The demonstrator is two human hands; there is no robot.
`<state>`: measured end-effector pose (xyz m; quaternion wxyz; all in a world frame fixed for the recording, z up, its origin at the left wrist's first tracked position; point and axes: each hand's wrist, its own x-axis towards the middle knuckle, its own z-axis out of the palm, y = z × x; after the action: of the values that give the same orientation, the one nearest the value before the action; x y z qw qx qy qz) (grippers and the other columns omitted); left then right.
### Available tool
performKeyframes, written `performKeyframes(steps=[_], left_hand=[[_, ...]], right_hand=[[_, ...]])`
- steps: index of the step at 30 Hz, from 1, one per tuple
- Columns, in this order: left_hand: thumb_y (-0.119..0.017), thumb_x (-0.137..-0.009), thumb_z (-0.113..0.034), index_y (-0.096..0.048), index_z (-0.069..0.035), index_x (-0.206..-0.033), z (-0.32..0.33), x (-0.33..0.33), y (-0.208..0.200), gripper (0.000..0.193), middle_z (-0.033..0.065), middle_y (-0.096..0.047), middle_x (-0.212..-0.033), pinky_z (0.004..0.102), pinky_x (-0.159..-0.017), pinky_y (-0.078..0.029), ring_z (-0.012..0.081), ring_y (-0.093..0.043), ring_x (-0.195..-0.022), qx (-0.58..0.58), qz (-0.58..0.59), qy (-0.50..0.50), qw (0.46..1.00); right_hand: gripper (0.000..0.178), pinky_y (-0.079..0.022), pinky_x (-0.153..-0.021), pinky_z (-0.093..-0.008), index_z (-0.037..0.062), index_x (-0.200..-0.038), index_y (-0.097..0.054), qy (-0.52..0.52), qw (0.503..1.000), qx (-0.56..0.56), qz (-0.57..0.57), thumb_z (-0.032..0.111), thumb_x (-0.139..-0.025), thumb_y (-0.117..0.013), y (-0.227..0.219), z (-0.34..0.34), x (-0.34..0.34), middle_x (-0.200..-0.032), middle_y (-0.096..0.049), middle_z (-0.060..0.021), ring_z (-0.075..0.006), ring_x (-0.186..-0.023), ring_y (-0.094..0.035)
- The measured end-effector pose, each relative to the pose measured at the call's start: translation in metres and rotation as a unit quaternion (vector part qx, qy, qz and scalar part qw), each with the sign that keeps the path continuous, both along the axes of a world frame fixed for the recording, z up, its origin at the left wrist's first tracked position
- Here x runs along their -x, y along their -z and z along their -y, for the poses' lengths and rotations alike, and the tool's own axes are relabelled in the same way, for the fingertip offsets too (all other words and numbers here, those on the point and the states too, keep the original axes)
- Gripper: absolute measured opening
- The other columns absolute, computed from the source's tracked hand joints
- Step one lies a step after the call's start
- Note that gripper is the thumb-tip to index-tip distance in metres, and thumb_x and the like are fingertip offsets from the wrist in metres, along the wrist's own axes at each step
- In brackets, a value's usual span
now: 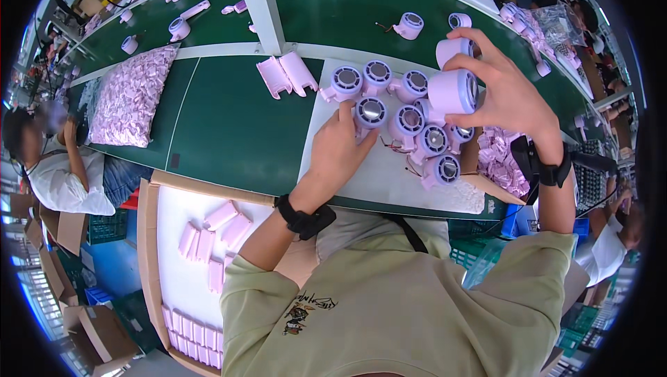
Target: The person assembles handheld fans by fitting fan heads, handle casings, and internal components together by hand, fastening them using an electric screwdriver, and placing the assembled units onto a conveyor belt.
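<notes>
My right hand (511, 92) is closed on two pink round fan heads, held above the group. The nearer fan head (450, 92) sits between thumb and fingers, and the farther fan head (453, 52) is under the fingertips. My left hand (333, 154) has its thumb and forefinger around another fan head (370, 111) standing on the white mat (340, 182). Several more pink fan heads (410, 120) with dark ringed grilles stand close together beside it, some with thin wires showing. Two half-round pink handle shells (287, 75) lie on the green table beyond my left hand.
At my right, an open carton (501, 161) holds small pink parts. A bulging clear bag of pink pieces (132, 95) lies far left. Below left, a large carton (147, 238) contains pink shells. A white post (258, 5) rises before the green belt (333, 2), which carries loose fan heads.
</notes>
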<state>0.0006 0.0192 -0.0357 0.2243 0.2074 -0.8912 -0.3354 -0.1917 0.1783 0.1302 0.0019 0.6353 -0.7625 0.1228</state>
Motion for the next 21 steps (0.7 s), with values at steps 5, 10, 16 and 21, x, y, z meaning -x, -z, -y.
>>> performKeyframes(steps=[5, 10, 16, 21], left_hand=[[-0.072, -0.082, -0.027, -0.042, 0.001, -0.123, 0.003, 0.027, 0.009, 0.058, 0.0197, -0.065, -0.086, 0.0413, -0.066, -0.052, 0.0345, -0.064, -0.073, -0.075, 0.009, 0.043, 0.996], [-0.069, -0.085, -0.021, -0.048, 0.0, -0.121, 0.019, 0.015, 0.028, 0.047, 0.0164, -0.067, -0.086, 0.0386, -0.062, -0.053, 0.031, -0.065, -0.069, -0.1, -0.117, 0.123, 0.98], [-0.066, -0.088, -0.012, -0.059, 0.001, -0.111, 0.051, -0.034, 0.012, 0.027, 0.011, -0.069, -0.087, 0.0282, -0.063, -0.051, 0.0163, -0.066, -0.07, -0.135, -0.091, 0.021, 0.986], [-0.066, -0.088, -0.013, -0.063, 0.001, -0.102, 0.073, -0.063, 0.012, 0.02, 0.0119, -0.069, -0.085, 0.0274, -0.059, -0.05, 0.0156, -0.065, -0.066, -0.129, -0.096, -0.067, 0.985]], right_hand=[[0.055, -0.043, -0.098, -0.0408, 0.0103, -0.102, -0.064, 0.031, 0.996, -0.01, 0.079, 0.027, -0.055, -0.086, 0.007, -0.019, -0.042, -0.136, -0.042, -0.0121, -0.0354, -0.119, -0.05], [0.053, -0.044, -0.096, -0.0416, 0.0109, -0.101, -0.065, -0.026, 0.993, -0.049, 0.105, 0.026, -0.055, -0.086, 0.027, -0.006, -0.071, -0.135, -0.041, -0.0118, -0.0354, -0.117, -0.049], [0.049, -0.048, -0.088, -0.0434, 0.009, -0.099, -0.064, -0.142, 0.983, -0.102, 0.052, 0.025, -0.058, -0.084, 0.063, 0.037, -0.09, -0.133, -0.039, -0.0106, -0.0345, -0.107, -0.049], [0.048, -0.05, -0.085, -0.0426, 0.0085, -0.098, -0.063, -0.17, 0.978, -0.123, 0.001, 0.025, -0.057, -0.084, 0.08, 0.062, -0.091, -0.132, -0.039, -0.0106, -0.0347, -0.104, -0.049]])
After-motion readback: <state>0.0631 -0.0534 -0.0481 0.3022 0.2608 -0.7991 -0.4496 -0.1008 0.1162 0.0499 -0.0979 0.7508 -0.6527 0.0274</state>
